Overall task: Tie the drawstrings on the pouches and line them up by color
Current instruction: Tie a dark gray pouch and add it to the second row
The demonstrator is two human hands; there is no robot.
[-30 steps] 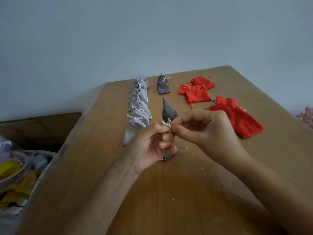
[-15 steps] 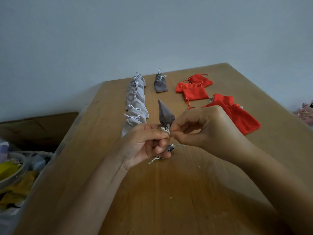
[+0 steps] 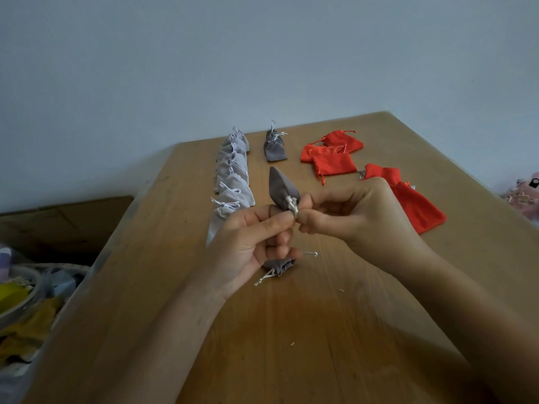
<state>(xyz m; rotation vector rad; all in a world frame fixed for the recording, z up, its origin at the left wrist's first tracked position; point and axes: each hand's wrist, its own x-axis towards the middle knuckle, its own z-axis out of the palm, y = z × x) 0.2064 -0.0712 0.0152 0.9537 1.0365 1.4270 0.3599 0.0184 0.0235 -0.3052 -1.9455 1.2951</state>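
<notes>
— Where is our pouch (image 3: 281,186)?
— Raised over the table (image 3: 320,330), tip pointing away. Our left hand (image 3: 248,246) and right hand (image 3: 361,217) both pinch its drawstring (image 3: 292,205) at the neck.
— The others?
— Grey row (image 3: 233,182) at left, red pouches (image 3: 335,164) at right.

Light grey pouches (image 3: 233,196): approx 7 in a row, overlapping, exact no. unclear; dark grey pouches (image 3: 274,148): 3; red pouches (image 3: 335,166): 4 or 5, overlapping; hands: 2, i.e. left hand (image 3: 250,240) + right hand (image 3: 358,211); table (image 3: 320,330): 1.
</notes>
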